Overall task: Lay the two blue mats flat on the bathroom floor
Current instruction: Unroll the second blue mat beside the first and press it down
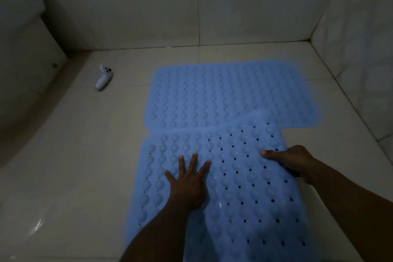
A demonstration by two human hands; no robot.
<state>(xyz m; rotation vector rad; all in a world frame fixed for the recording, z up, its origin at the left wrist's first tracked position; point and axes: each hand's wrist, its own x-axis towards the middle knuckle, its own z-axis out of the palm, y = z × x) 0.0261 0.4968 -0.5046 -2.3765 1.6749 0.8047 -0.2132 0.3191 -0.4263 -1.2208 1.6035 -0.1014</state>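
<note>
- Underfoot, the pale tiled floor looks glossy, perhaps wet; a mat could skid on it when tugged.
- The far mat lies flat near the back wall, with its near edge partly under the other mat.
- The near mat is mostly flat, but its far right corner rides up over the far mat; left so, it would likely keep a ridge.
- The left hand presses on the near mat, fingers spread wide.
- The right hand pinches the near mat's right edge, thumb on top; a hard pull might drag the far mat askew.
- A white controller lies well apart, leftward.
</note>
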